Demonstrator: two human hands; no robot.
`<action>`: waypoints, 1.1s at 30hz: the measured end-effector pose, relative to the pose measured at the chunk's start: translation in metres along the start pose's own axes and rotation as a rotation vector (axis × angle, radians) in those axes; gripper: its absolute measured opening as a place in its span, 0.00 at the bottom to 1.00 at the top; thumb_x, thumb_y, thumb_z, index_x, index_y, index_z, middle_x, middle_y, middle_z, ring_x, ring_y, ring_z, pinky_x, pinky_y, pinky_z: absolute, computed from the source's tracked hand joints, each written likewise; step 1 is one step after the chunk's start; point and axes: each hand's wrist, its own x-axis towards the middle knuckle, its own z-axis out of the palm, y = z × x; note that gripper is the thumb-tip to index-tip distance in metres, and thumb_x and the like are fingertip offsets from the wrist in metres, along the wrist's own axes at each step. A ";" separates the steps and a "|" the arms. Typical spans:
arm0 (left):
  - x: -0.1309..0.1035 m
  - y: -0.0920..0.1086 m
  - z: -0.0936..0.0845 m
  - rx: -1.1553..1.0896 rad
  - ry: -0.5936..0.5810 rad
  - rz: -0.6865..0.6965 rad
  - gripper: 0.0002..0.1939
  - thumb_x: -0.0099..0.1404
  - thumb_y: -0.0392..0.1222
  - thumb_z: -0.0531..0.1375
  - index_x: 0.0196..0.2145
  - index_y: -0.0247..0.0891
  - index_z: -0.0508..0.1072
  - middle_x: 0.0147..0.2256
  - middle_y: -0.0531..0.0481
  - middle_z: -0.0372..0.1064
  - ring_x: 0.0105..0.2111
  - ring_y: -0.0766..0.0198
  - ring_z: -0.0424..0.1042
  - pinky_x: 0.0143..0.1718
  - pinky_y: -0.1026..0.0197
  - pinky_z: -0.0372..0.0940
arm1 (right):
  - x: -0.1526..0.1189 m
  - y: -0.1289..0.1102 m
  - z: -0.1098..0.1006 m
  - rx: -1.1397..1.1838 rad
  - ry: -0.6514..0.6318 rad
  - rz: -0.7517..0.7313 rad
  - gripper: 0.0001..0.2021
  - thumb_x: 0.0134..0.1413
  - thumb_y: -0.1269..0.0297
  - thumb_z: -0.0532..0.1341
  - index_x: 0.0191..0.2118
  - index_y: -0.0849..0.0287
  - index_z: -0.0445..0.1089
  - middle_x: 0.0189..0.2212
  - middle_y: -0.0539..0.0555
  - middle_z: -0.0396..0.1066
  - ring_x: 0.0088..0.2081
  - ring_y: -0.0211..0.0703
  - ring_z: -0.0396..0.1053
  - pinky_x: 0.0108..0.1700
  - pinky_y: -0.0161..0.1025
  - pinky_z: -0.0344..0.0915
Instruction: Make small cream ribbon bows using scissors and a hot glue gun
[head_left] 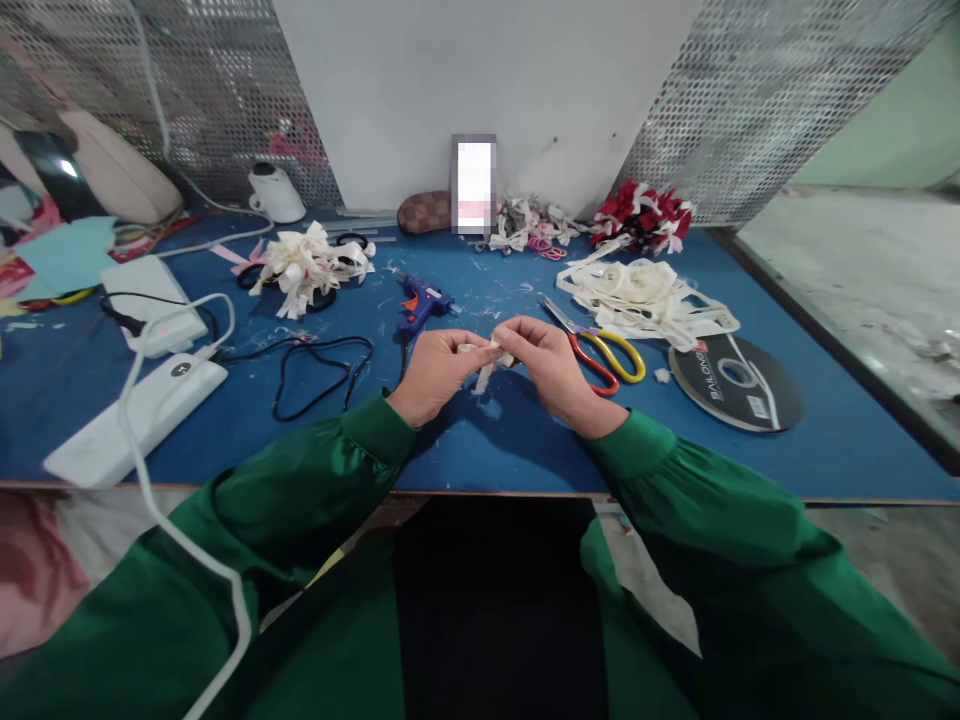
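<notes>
Near the middle of the blue table (487,455), a small cream ribbon piece (484,378) is pinched between both hands, its tail hanging down. My left hand (437,372) grips its left side with thumb and fingers together. My right hand (550,368) pinches the other side, the fingertips nearly touching those of the left. A blue glue gun (423,302) lies just beyond my left hand. Scissors with red and yellow handles (596,345) lie beside my right hand, blades pointing away to the left. The ribbon's exact shape is partly hidden by the fingers.
Cream ribbon (649,298) lies loose behind a black spool (735,382) at the right. Cream bows (307,265) are heaped at the back left, red and white ones (641,215) at the back right. A lit phone (474,185) stands behind. White power strips (139,420) and cords lie left.
</notes>
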 end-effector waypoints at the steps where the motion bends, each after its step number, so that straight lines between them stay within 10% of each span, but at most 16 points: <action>1: 0.000 -0.001 0.000 0.022 0.007 0.008 0.14 0.50 0.50 0.73 0.25 0.36 0.81 0.19 0.55 0.68 0.20 0.70 0.60 0.24 0.63 0.54 | 0.000 0.000 -0.001 -0.036 0.000 -0.028 0.14 0.52 0.52 0.68 0.29 0.57 0.71 0.22 0.47 0.65 0.26 0.36 0.60 0.31 0.37 0.57; 12: 0.004 -0.001 -0.005 -0.124 0.034 0.024 0.14 0.52 0.45 0.72 0.34 0.35 0.81 0.31 0.49 0.78 0.29 0.66 0.71 0.33 0.62 0.66 | 0.005 -0.007 -0.014 -0.247 0.179 -0.186 0.10 0.55 0.59 0.65 0.28 0.55 0.68 0.21 0.46 0.59 0.25 0.37 0.55 0.29 0.38 0.54; 22: 0.002 0.000 -0.006 -0.037 0.028 0.098 0.09 0.54 0.44 0.71 0.32 0.36 0.82 0.31 0.49 0.79 0.29 0.66 0.71 0.34 0.62 0.66 | -0.001 -0.016 -0.016 -0.445 0.048 -0.455 0.02 0.57 0.69 0.64 0.33 0.56 0.73 0.33 0.52 0.70 0.35 0.42 0.67 0.36 0.40 0.64; 33: 0.002 -0.001 -0.007 0.084 0.037 0.181 0.08 0.58 0.43 0.68 0.33 0.37 0.84 0.31 0.49 0.81 0.29 0.63 0.73 0.33 0.61 0.66 | 0.002 -0.015 -0.018 -0.417 -0.051 -0.384 0.06 0.58 0.65 0.65 0.30 0.57 0.74 0.30 0.52 0.71 0.33 0.40 0.66 0.35 0.39 0.61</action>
